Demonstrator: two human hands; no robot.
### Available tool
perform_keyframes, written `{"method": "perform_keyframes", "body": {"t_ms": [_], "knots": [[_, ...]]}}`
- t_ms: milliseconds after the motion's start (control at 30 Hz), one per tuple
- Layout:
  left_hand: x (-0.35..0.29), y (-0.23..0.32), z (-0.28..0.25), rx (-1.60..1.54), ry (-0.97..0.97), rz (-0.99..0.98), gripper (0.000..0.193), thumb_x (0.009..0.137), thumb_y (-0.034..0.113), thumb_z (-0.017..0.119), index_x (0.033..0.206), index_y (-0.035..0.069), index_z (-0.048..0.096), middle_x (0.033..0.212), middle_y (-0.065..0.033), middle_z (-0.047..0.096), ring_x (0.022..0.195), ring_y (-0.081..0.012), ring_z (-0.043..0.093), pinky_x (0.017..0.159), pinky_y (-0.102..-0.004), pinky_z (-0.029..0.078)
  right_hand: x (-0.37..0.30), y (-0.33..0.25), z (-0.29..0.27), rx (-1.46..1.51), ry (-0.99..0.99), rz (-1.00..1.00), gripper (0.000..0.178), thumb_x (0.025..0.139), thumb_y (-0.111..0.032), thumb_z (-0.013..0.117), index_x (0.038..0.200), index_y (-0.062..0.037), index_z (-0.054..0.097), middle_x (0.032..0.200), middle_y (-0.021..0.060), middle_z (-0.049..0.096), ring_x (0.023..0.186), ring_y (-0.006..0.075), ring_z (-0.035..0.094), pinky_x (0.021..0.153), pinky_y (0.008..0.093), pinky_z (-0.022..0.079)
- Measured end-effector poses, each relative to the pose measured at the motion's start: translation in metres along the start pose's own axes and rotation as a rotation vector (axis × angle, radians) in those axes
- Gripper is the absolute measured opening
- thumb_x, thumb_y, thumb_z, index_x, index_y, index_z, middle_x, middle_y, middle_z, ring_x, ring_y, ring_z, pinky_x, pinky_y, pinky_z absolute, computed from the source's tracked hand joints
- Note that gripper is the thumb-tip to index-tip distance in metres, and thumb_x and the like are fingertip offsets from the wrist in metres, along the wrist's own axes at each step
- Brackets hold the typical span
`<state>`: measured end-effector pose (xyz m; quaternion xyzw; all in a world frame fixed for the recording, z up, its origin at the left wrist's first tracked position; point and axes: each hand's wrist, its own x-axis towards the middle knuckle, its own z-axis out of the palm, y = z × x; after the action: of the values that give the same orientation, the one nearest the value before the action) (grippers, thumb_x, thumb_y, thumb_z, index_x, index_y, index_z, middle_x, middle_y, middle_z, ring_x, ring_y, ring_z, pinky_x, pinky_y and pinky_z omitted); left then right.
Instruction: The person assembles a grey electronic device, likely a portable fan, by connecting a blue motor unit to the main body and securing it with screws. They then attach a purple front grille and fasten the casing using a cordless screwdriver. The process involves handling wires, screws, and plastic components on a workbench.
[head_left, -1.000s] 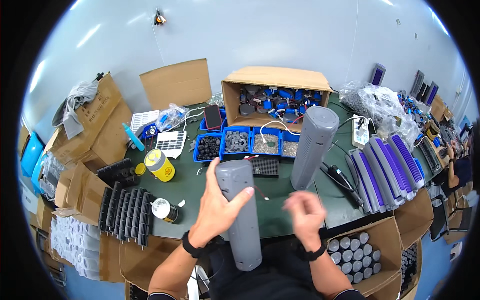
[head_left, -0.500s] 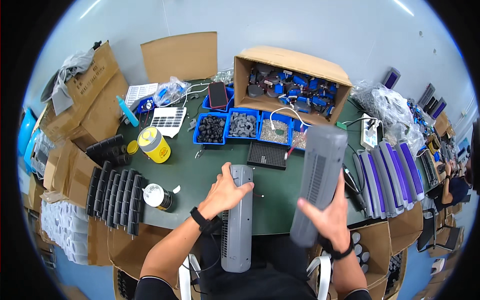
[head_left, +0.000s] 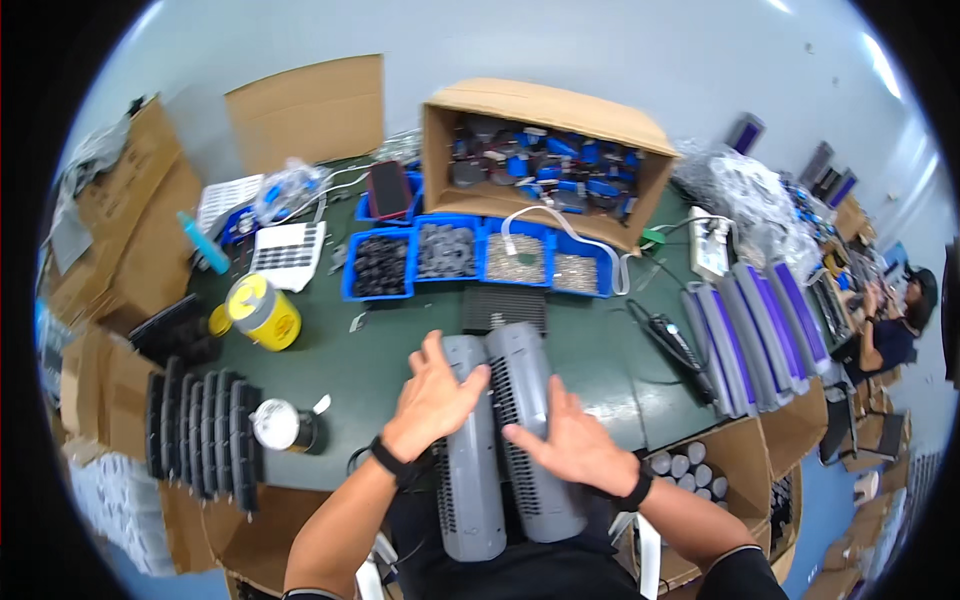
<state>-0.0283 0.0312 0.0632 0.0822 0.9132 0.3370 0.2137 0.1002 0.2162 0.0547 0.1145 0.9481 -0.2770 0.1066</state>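
Two long grey slotted housings lie side by side at the table's near edge, the left housing (head_left: 470, 480) and the right housing (head_left: 535, 420) touching along their length. My left hand (head_left: 432, 400) rests flat on the upper part of the left one, fingers spread. My right hand (head_left: 570, 440) lies flat across the right one, fingers spread. Neither hand grips anything. A small black grille panel (head_left: 505, 308) lies just beyond the housings' far ends.
Blue bins (head_left: 480, 255) of small parts sit in a row before an open cardboard box (head_left: 545, 160). A yellow can (head_left: 262, 312), a metal tin (head_left: 280, 425) and black trays (head_left: 200, 430) stand left. Grey and purple housings (head_left: 750, 330) and a black tool (head_left: 680, 345) lie right. Another person (head_left: 900, 315) works far right.
Both housings were held up, one in each hand. They now lie together on the table edge, and my hands have opened flat on top of them.
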Motion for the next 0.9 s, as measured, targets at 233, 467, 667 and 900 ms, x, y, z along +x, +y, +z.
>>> {"method": "perform_keyframes", "body": {"t_ms": [233,467,667,900], "knots": [[-0.004,-0.015,-0.005,-0.108,-0.035,0.051,0.096,0.096,0.048,0.065,0.163,-0.001,0.016,0.161,-0.037,0.031,0.144,-0.0522,0.044,0.118,-0.0499,0.04,0.022,0.11,-0.028,-0.232,0.74,-0.119,0.059,0.092,-0.022,0.072,0.136,0.0112,0.052,0.135,0.0337,0.055,0.129,0.0521,0.051,0.112,0.0558,0.041],[-0.001,-0.009,0.0,-0.107,-0.054,0.08,0.095,0.097,0.047,0.066,0.16,-0.004,0.017,0.157,-0.0399,0.034,0.141,-0.0537,0.047,0.117,-0.0511,0.041,0.042,0.229,-0.063,-0.32,0.693,0.164,0.058,0.085,-0.01,0.078,0.136,0.0086,0.058,0.115,0.0329,0.066,0.106,0.0502,0.065,0.093,0.0519,0.052],[0.004,-0.004,0.001,-0.099,-0.096,0.08,0.095,0.098,0.047,0.065,0.159,-0.007,0.016,0.153,-0.044,0.034,0.13,-0.0576,0.055,0.11,-0.0542,0.047,0.033,0.146,-0.115,0.581,0.541,-0.047,0.052,0.09,-0.005,0.075,0.137,0.0064,0.058,0.11,0.0097,0.067,0.098,0.0243,0.068,0.092,0.0393,0.057],[0.018,0.009,-0.003,-0.049,-0.158,0.077,0.097,0.097,0.048,0.064,0.159,-0.008,0.015,0.152,-0.0448,0.035,0.123,-0.0595,0.058,0.106,-0.0559,0.049,0.125,0.01,-0.141,1.335,0.369,-0.523,0.063,0.089,-0.022,0.068,0.142,0.0047,0.047,0.094,0.0098,0.053,0.086,0.0205,0.057,0.072,0.038,0.054]]}}
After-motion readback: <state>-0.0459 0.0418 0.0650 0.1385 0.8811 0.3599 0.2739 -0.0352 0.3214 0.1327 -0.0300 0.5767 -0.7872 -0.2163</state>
